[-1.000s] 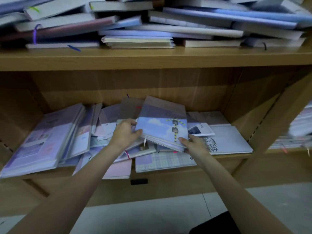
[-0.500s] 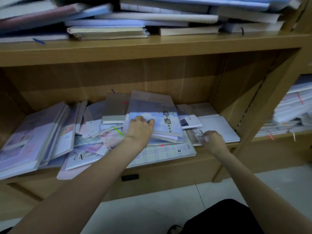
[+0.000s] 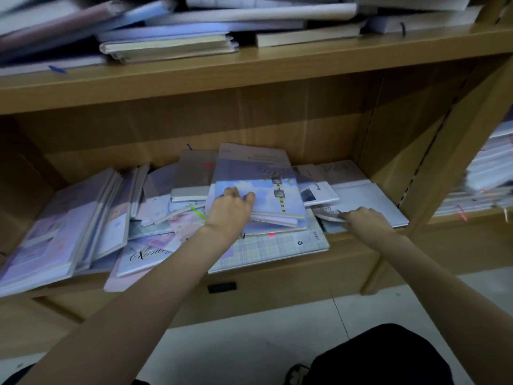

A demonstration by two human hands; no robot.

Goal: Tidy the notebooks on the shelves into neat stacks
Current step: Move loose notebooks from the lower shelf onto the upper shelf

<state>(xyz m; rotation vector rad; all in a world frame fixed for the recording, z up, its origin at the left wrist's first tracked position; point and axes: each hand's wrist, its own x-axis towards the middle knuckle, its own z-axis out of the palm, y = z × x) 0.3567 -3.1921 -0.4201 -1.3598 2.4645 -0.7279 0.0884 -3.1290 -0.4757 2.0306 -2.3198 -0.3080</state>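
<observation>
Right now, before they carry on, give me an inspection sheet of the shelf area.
Surface: wooden lower shelf, front edge bare in places.
Job's things: sky-cover notebook tops a rough central pile; leaning notebooks slump at left.
Clutter: upper shelf pile untidy.
Grippers: left hand rests on the sky-cover notebook; right hand pinches a thin booklet.
Cables: nothing seen.
Surroundings: tiled floor; neighbouring stacks, blurred.

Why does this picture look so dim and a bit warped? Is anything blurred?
Head view: light is dim, and the lower shelf lies in shadow under the upper shelf. The wide lens bends the shelf edges. The notebooks on top and the stacks at far right are smeared; the sky-cover notebook under the left hand stays fairly sharp.
</observation>
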